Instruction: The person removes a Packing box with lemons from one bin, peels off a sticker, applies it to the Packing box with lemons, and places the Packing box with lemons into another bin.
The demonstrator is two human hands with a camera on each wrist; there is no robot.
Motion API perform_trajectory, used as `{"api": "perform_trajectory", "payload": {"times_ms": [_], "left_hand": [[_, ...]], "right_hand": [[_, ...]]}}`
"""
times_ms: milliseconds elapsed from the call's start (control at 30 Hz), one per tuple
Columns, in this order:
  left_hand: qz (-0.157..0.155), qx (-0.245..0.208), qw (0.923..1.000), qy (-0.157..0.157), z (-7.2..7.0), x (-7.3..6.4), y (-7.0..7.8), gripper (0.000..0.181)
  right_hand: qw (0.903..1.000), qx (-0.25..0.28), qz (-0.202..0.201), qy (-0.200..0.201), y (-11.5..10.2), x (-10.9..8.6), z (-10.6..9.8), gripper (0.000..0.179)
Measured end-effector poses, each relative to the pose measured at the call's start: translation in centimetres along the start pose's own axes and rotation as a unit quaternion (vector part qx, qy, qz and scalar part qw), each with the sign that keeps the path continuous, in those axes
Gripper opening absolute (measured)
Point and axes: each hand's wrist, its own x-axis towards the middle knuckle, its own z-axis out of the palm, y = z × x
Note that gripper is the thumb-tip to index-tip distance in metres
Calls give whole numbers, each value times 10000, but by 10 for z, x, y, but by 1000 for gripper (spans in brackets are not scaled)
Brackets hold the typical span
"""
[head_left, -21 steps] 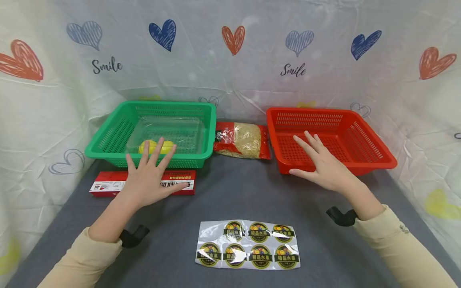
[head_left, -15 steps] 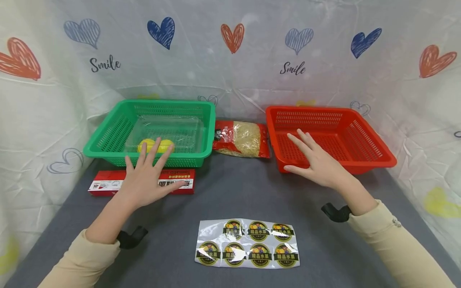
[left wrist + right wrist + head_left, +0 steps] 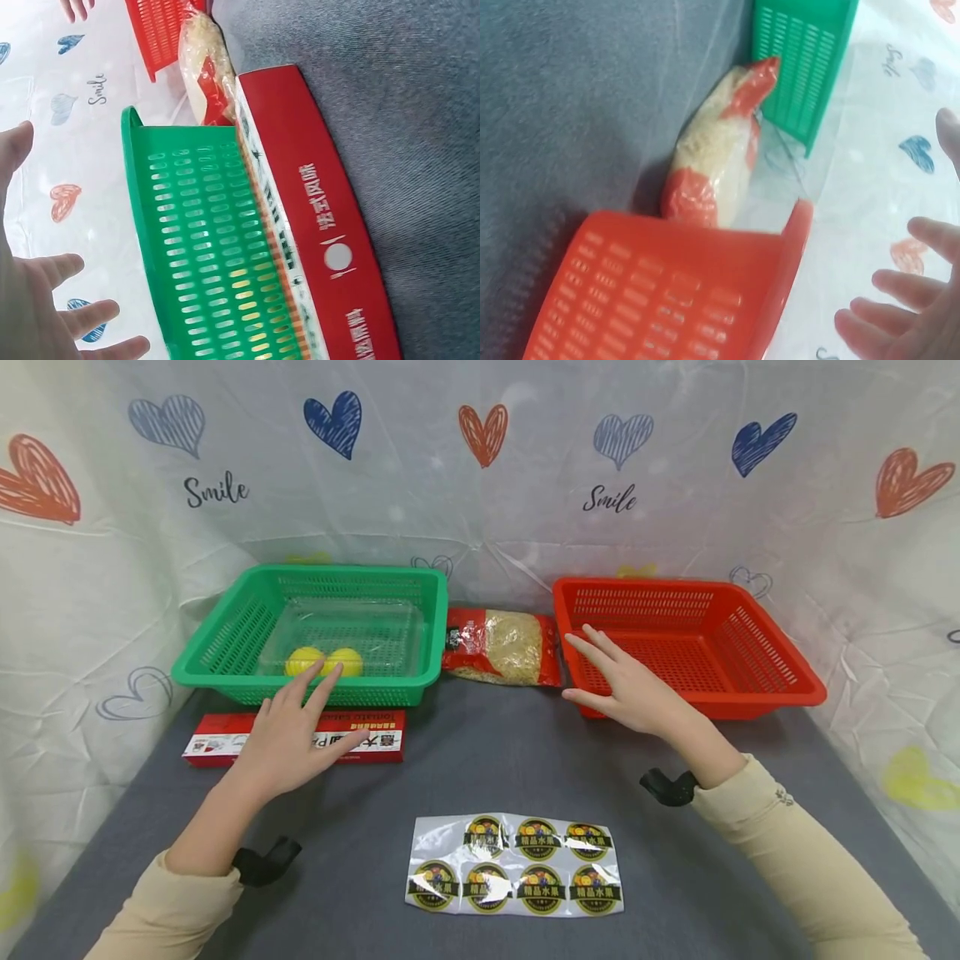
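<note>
My left hand [image 3: 288, 739] hovers over the long red box [image 3: 217, 747], palm down, holding nothing. Its fingertips overlap the front of the green basket [image 3: 225, 682] in the head view. Inside that basket lie a clear plastic container [image 3: 382, 627] and two round yellow things [image 3: 303, 660]. My right hand [image 3: 626, 685], also without anything in it, is held over the front left corner of the red basket [image 3: 750, 700], fingers extended. In the right wrist view, its fingers [image 3: 900, 289] appear beside the basket's rim.
Between the baskets lies a red bag [image 3: 513, 647] with pale yellow, grain-like contents showing through its window. A sheet of round fruit stickers [image 3: 517, 868] rests at the front middle of the grey table [image 3: 480, 760]. White cloth [image 3: 420, 485] with printed hearts hangs behind.
My right hand has moved left, from over the middle of the red basket to its left corner. The left hand has drawn slightly back and its fingers are less spread.
</note>
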Motion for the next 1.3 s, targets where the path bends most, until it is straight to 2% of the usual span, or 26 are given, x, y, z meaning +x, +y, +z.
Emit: {"api": "perform_trajectory", "payload": {"times_ms": [300,667,867,1067,1300], "left_hand": [[-1,-334,9994,18,6,-5,-4,86],[-224,-824,9963,131,12,-9,-8,82],[-353,-1196,9920,185,16,-9,-12,72],[-509,-1506,9870,215,16,-9,-14,69],[-684,-1942,9785,90,20,-7,-15,69]], "right_hand": [[9995,150,-265,59,-13,23,8,77],[9971,210,-717,123,-34,54,20,72],[9952,422,-882,57,-46,68,26,69],[9928,534,-1072,30,-57,81,38,68],[9893,740,-1258,-71,-72,94,51,66]]}}
